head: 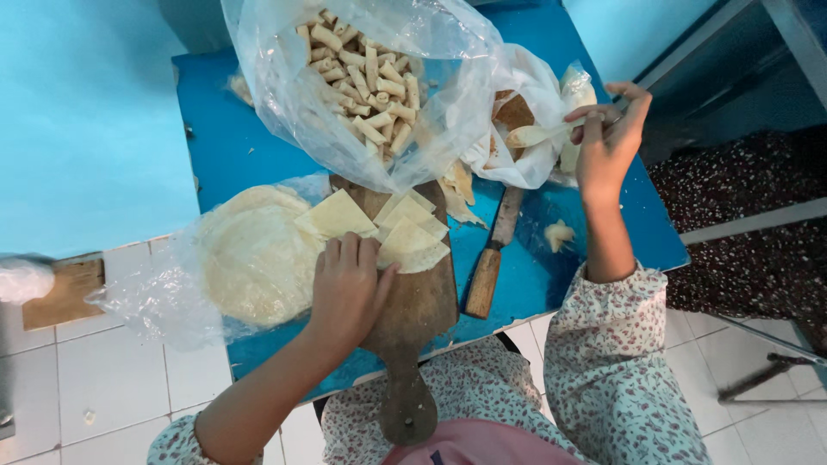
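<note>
At centre frame, on a small blue table (pixel 258 138), I see the left hand (pixel 347 288) lying flat and open on cut pastry wedges (pixel 405 226) atop a wooden board (pixel 422 301), clasping nothing. Upper right, the right hand (pixel 610 138) pinches a pale spoon (pixel 538 134) at a small bag of filling (pixel 517 129). Risks, as I judge them: filling dropping onto the table, the thin wedges tearing under the palm, or the knife (pixel 491 258) near the edge being knocked off by a sleeve (pixel 603 344).
</note>
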Tool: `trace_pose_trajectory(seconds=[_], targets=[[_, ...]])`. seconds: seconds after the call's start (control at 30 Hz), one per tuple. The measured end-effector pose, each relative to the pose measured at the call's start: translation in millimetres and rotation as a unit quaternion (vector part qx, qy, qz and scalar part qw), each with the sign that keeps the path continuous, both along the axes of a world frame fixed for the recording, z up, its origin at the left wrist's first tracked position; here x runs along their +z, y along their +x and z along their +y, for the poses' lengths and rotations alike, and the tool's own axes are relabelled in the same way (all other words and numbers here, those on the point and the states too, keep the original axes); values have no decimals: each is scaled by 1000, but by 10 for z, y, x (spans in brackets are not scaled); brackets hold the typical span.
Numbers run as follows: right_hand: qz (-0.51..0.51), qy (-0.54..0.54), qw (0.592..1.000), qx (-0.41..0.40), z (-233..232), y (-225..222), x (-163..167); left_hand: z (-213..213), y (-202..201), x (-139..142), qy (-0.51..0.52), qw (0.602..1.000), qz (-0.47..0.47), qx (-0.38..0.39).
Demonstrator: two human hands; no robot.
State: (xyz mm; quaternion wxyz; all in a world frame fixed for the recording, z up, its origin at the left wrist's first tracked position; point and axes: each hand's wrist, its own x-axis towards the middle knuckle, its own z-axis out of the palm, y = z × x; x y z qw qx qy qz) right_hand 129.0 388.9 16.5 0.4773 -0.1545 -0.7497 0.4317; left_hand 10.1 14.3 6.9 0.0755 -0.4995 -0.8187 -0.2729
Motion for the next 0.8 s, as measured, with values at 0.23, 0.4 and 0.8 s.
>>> trace_pose_trajectory(seconds=[0.23,0.4,0.8], targets=[[-10,129,991,-25,-183,4,149,-2,42,-1,18,1000,6,-16],[-111,96,989,8,-352,-51,155,17,53,-4,32,998,-37,-32],[23,-5,1000,-10,-84,12,153,60,51,34,104,980,-159,-55]])
